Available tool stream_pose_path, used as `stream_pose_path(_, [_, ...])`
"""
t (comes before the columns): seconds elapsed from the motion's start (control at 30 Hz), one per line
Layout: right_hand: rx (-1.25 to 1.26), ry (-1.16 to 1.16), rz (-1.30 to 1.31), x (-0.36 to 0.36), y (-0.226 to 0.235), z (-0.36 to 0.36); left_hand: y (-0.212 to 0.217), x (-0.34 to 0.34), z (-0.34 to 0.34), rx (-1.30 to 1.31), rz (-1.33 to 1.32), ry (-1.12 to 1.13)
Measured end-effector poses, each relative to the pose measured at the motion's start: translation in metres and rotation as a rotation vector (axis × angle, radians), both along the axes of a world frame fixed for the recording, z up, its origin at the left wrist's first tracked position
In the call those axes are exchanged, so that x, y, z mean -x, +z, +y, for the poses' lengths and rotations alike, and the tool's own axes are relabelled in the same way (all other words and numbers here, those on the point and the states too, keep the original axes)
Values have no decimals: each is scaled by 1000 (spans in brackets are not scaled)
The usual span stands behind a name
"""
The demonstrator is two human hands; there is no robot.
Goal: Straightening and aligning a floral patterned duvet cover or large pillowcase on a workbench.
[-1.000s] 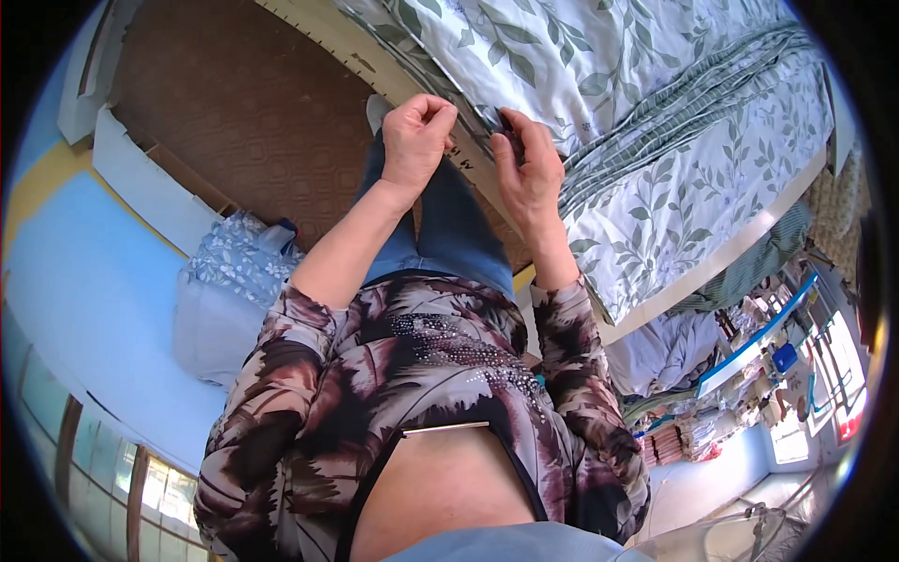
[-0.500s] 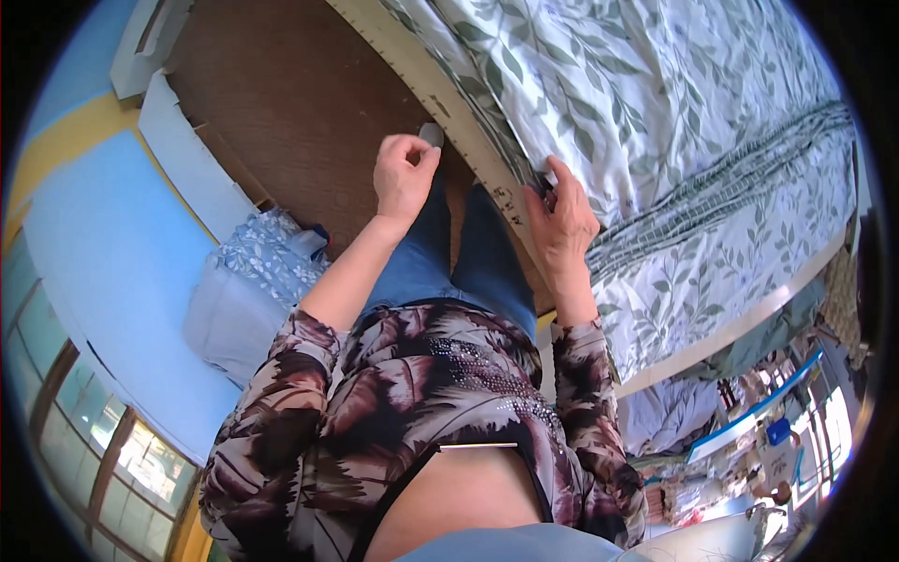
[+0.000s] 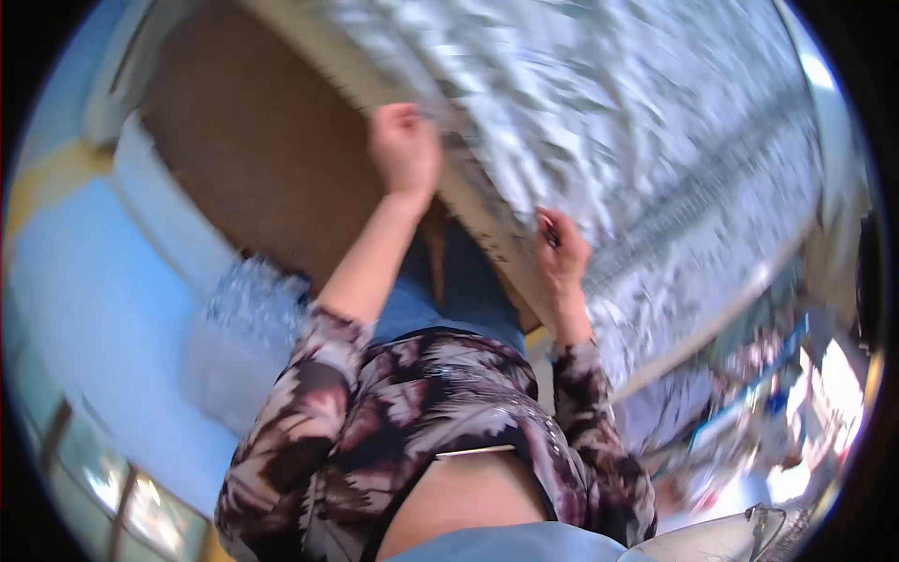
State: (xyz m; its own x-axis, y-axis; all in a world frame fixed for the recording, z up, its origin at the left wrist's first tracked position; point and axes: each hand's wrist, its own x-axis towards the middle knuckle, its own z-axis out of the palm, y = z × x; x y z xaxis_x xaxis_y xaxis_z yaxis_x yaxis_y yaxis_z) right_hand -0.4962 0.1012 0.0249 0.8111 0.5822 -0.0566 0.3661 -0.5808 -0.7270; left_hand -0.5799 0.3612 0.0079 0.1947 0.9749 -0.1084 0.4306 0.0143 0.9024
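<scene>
White fabric with a green leaf print [image 3: 562, 112] covers the table, smeared by motion. My left hand [image 3: 405, 155] is curled closed over the table's near edge, left of the fabric; what its fingers hold, if anything, is hidden. My right hand [image 3: 565, 253] is over the fabric's near edge, its fingers closed around a small dark tool [image 3: 550, 231]. Blur hides the tool's exact kind. Whether either hand touches the cloth I cannot tell.
The pale table edge [image 3: 473, 225] carries dark marks and runs diagonally past my legs. Blue floral cloth [image 3: 257, 290] lies in a heap at the left, by a blue wall [image 3: 94, 272]. Cluttered things [image 3: 749, 403] stand at the lower right.
My left hand has moved up to the table edge. My right hand has dropped lower, and its spread fingers have closed around the small dark tool. The view has shifted and blurred.
</scene>
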Motion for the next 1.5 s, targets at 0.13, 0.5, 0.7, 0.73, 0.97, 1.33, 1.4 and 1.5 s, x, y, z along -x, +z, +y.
stream_pose_path(0.13, [-54,-317,-107,-15,22,-10,45,-10,-40,109,-411,-133])
stream_pose_path(0.5, [85,-803,-399,-68,20,-81,24,-57,-247,345,187,-1121])
stream_pose_path(0.7, [134,-956,-47,-79,40,-93,36,-59,-253,310,284,-1220])
stream_pose_path(0.73, [140,-1004,89,-80,46,-91,33,-58,-253,264,289,-1218])
stream_pose_path(0.97, [-86,-923,-180,-108,-15,-113,12,-61,-246,307,315,-1276])
stream_pose_path(1.33, [54,-829,-364,-198,-2,-78,13,-63,-247,206,339,-1283])
stream_pose_path(1.4, [128,-769,-429,-220,-10,-73,13,-56,-251,162,291,-1280])
stream_pose_path(1.5, [257,-688,-310,-252,13,-61,28,-50,-257,27,213,-1299])
